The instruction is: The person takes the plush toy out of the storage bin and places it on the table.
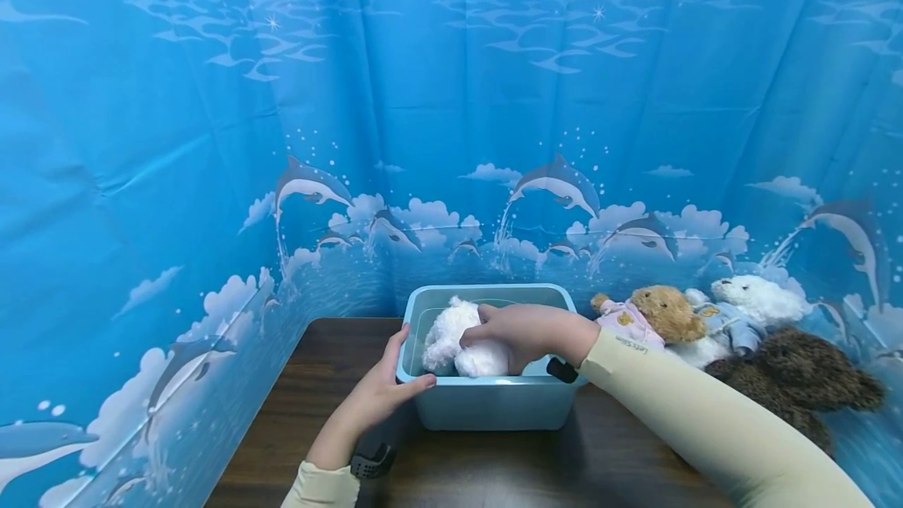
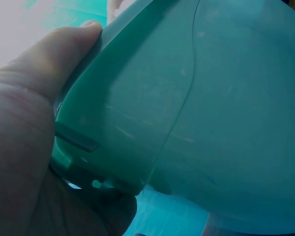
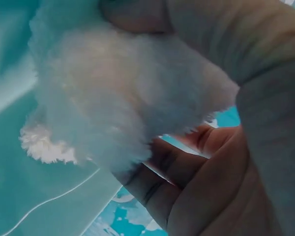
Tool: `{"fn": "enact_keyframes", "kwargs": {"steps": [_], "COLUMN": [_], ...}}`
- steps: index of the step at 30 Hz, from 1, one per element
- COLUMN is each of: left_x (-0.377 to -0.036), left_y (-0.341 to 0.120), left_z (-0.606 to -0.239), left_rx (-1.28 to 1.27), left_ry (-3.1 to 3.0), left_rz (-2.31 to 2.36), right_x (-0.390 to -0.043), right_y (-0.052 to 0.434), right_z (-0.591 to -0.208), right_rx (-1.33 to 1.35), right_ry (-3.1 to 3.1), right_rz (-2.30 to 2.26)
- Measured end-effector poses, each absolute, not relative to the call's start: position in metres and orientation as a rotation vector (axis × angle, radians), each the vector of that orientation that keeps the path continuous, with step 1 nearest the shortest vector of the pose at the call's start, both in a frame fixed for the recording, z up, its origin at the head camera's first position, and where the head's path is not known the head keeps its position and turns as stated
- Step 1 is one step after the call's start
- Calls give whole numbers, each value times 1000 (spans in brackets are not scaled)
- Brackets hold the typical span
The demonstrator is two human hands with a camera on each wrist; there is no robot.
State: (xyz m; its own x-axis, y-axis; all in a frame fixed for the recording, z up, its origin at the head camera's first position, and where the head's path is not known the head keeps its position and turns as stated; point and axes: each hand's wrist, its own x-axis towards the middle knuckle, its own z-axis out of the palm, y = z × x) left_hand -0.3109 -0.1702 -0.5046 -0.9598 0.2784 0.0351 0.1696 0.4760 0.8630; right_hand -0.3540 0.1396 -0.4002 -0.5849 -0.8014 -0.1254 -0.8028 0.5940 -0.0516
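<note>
A light blue plastic bin (image 1: 494,406) stands on the table. At its front left corner my left hand (image 1: 379,394) grips the rim, with the thumb over the front edge; the left wrist view shows the thumb (image 2: 64,54) along the rim and fingers lower down the bin's wall (image 2: 226,108). Inside the bin lies a white fluffy plush toy (image 1: 446,339), which my right hand (image 1: 525,332) holds from above. In the right wrist view thumb and fingers lie on either side of the white fur (image 3: 98,93). The toy's underside is hidden in the head view.
Several plush toys lie right of the bin: a tan bear (image 1: 666,313) in pink, a white bear (image 1: 758,300) in light blue and a dark brown one (image 1: 811,371). Dark wood table (image 1: 310,414) shows at left. A blue dolphin-print curtain (image 1: 451,124) hangs behind.
</note>
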Motion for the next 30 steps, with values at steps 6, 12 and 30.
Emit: {"fn": "enact_keyframes", "kwargs": {"steps": [6, 12, 30], "left_x": [-311, -311, -310], "left_y": [-170, -171, -172], "left_z": [-504, -505, -505], "left_rx": [400, 425, 398], "left_ry": [2622, 2629, 2631], "left_rz": [1491, 1492, 1486], "right_x": [-355, -354, -331], "right_y": [142, 149, 175], "right_z": [-396, -393, -370], "right_rx": [-1322, -1293, -1262], "right_ry": [2682, 2693, 2868], "right_rz": [-93, -180, -479]}}
